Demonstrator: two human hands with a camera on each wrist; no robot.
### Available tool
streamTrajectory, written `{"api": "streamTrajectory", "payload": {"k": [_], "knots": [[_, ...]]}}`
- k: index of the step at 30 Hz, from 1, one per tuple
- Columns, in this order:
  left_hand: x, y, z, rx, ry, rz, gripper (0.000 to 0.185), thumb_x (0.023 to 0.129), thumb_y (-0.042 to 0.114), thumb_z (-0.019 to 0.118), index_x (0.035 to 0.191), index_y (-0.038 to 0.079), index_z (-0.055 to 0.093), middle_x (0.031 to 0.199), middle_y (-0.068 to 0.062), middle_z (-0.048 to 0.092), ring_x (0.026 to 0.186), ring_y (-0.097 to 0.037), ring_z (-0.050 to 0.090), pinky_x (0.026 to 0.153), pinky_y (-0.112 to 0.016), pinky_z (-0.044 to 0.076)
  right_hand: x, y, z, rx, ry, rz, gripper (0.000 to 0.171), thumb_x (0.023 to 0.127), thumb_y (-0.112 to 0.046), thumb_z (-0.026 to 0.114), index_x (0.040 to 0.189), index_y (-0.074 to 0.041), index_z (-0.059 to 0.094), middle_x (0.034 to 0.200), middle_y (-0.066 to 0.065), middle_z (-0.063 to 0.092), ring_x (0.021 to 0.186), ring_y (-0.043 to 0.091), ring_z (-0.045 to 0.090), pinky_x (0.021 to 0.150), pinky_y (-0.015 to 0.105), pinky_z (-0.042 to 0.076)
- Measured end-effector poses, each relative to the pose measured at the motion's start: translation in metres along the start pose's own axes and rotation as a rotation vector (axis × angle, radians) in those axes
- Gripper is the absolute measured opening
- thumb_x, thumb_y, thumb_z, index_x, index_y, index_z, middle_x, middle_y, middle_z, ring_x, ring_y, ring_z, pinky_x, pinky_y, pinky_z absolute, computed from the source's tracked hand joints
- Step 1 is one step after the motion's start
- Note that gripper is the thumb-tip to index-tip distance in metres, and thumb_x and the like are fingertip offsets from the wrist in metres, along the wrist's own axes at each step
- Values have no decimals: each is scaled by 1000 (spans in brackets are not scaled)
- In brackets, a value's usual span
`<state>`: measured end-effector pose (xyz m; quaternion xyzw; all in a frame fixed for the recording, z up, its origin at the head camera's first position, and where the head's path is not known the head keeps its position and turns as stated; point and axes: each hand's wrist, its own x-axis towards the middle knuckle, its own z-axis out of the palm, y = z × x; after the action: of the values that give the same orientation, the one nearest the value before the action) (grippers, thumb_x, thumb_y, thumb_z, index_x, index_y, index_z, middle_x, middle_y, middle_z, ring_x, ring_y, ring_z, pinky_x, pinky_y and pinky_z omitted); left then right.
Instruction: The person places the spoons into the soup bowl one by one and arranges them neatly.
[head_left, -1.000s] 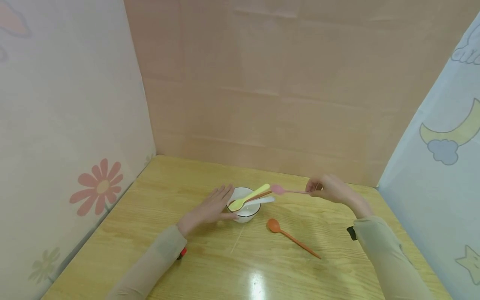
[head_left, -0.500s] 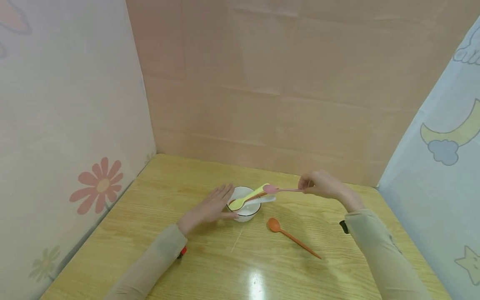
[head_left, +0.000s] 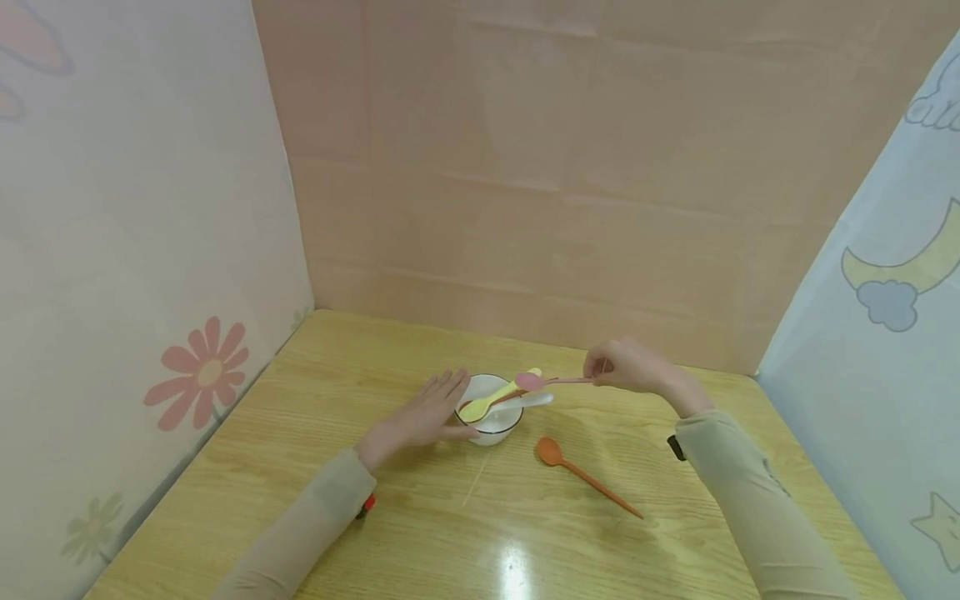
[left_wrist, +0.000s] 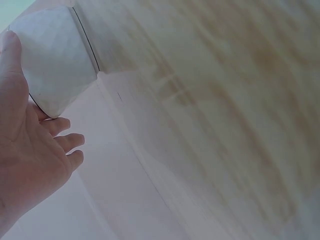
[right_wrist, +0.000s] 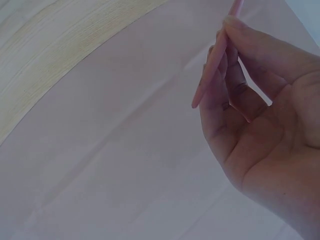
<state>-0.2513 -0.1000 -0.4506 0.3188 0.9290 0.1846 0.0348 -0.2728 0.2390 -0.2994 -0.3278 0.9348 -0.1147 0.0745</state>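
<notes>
Spoons crowd a small white bowl (head_left: 489, 410) that stands on the worktop (head_left: 420, 533), about midway between its left and right edges and nearer the far edge than the near one. A yellow spoon (head_left: 497, 397) lies slanted across the bowl, its scoop inside and its handle pointing up and out over the far right of the rim; a brown handle (head_left: 501, 398) and a white spoon (head_left: 528, 401) lie just beside it, also sticking out to the right.

The left hand (head_left: 418, 417) rests flat on the worktop against the bowl's left side, fingers straight and spread, thumb touching the wall; its grip is released, holding nothing. The left wrist view shows the same: open fingers (left_wrist: 60, 127) beside the white wall of the bowl (left_wrist: 52, 60).

The right hand (head_left: 622, 367) hovers above the worktop to the right of the bowl, near the far edge. Its grip is clenched in a pinch on the end of a pink spoon (head_left: 551, 381), thumb and fingertips (right_wrist: 227, 60) closed on the thin handle (right_wrist: 212, 65). That spoon is held roughly level, its scoop just over the bowl's right rim, above the other handles.

An orange spoon (head_left: 581, 475) lies alone on the worktop, right of the bowl and nearer the front edge, scoop toward the bowl.
</notes>
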Motion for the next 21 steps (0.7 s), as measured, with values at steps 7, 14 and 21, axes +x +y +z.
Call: {"api": "streamTrajectory", "payload": {"k": [7, 14, 21], "knots": [[0, -1, 1, -1, 8, 1, 99, 94, 62, 54, 158, -1, 13, 167, -16, 10, 154, -41, 11, 126, -53, 15, 7, -4, 2, 10, -25, -2, 8, 85, 0, 71, 84, -9, 72, 79, 0, 70, 72, 9, 61, 65, 23, 50], [2, 0, 1, -5, 10, -1, 99, 93, 62, 54, 158, -1, 14, 166, -20, 13, 154, -42, 12, 126, -54, 16, 15, -6, 4, 2, -36, -26, 8, 85, 0, 71, 84, -8, 72, 78, 0, 70, 72, 10, 61, 65, 24, 50], [2, 0, 2, 3, 1, -8, 100, 93, 63, 54, 158, 0, 12, 167, -19, 12, 154, -42, 11, 126, -53, 15, 18, -8, 7, 1, -27, -44, 6, 84, 1, 72, 85, -5, 72, 79, 2, 71, 73, 10, 62, 66, 24, 51]]}}
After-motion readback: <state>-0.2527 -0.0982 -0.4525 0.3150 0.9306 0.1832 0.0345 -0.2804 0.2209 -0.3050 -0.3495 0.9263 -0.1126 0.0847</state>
